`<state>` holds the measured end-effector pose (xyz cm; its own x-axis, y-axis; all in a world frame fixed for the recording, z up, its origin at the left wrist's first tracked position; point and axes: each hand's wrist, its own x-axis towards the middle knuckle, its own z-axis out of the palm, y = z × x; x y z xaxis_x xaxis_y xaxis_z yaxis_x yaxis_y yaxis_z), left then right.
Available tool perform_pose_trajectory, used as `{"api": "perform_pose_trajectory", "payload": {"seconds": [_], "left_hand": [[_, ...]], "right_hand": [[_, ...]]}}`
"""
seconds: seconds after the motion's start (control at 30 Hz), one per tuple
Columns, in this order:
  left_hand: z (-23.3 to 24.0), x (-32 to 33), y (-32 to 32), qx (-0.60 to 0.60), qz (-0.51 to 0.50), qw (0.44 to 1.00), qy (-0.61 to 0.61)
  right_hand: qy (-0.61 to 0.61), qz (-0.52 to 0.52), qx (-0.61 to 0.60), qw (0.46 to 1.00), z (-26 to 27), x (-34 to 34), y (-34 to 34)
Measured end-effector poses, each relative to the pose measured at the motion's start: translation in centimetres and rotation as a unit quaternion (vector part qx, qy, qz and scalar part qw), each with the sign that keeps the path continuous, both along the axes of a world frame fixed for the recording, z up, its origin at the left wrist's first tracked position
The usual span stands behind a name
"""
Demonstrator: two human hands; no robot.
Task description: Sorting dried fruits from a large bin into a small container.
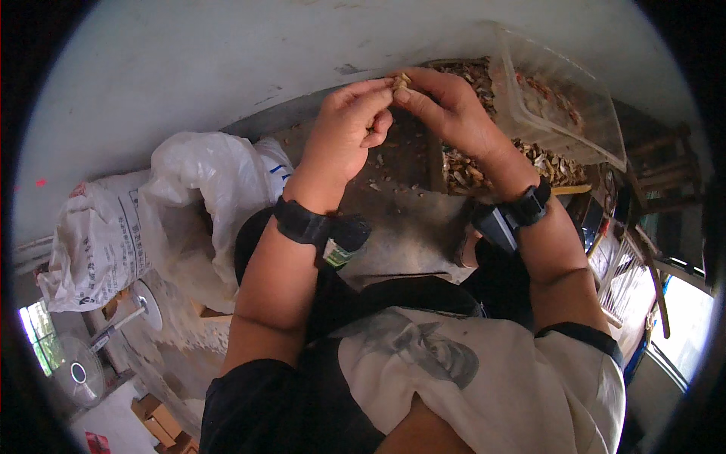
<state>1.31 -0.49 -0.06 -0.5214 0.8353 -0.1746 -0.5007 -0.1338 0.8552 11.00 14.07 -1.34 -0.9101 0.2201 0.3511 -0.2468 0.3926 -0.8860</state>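
A small tan pod [401, 84], apparently a peanut, is pinched between the fingertips of both hands. My left hand [354, 116] grips it from the left, its lower fingers curled in. My right hand [454, 110] presses on it with thumb and index finger, hiding part of it. Beyond and beneath my right forearm lies a shallow box [435, 167] full of broken brown shells [462, 173]. A transparent plastic bin [570, 139] rests tilted over the shells, with reddish bits inside. Black straps with small devices are on both wrists.
A white woven sack [102, 244] and a translucent plastic bag [212, 170] stand at left against the pale wall [283, 45]. Farther left are a fan [78, 373] and cardboard boxes [156, 420]. Shell bits dot the floor [391, 227]. Wooden furniture [663, 164] stands at right.
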Motion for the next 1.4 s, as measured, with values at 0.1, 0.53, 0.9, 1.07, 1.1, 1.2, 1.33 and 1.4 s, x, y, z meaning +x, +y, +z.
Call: {"api": "perform_pose_trajectory", "payload": {"seconds": [0.1, 0.53, 0.9, 1.07, 1.1, 1.2, 1.33, 1.4], "left_hand": [[0.2, 0.0, -0.2, 0.035, -0.025, 0.999, -0.019], [-0.2, -0.4, 0.0, -0.095, -0.005, 0.995, -0.002], [-1.0, -0.2, 0.3, -0.049, 0.054, 0.997, -0.029], [-1.1, 0.1, 0.6, -0.068, 0.069, 0.995, -0.029], [-1.1, 0.1, 0.6, -0.073, 0.069, 0.995, -0.029], [-1.1, 0.1, 0.5, -0.092, 0.044, 0.994, -0.032], [-0.9, 0.3, 0.5, -0.093, 0.025, 0.993, -0.061], [-1.0, 0.2, 0.4, -0.07, -0.005, 0.993, -0.094]], "right_hand": [[0.019, 0.001, -0.028, 0.999, 0.0, 0.0, -0.1], [-0.084, 0.072, 0.064, 0.992, 0.7, 0.4, -0.6], [-0.011, -0.023, -0.047, 0.999, -0.3, 0.0, -0.8], [0.001, -0.022, -0.069, 0.997, -0.2, 0.0, -1.0], [0.006, -0.015, -0.096, 0.995, -0.3, -0.1, -1.0], [-0.008, -0.019, -0.029, 0.999, 0.1, 0.2, -0.7], [0.005, 0.003, -0.028, 1.0, -0.1, 0.1, -0.4], [-0.01, 0.001, -0.009, 1.0, -0.2, 0.1, -0.3]]}}
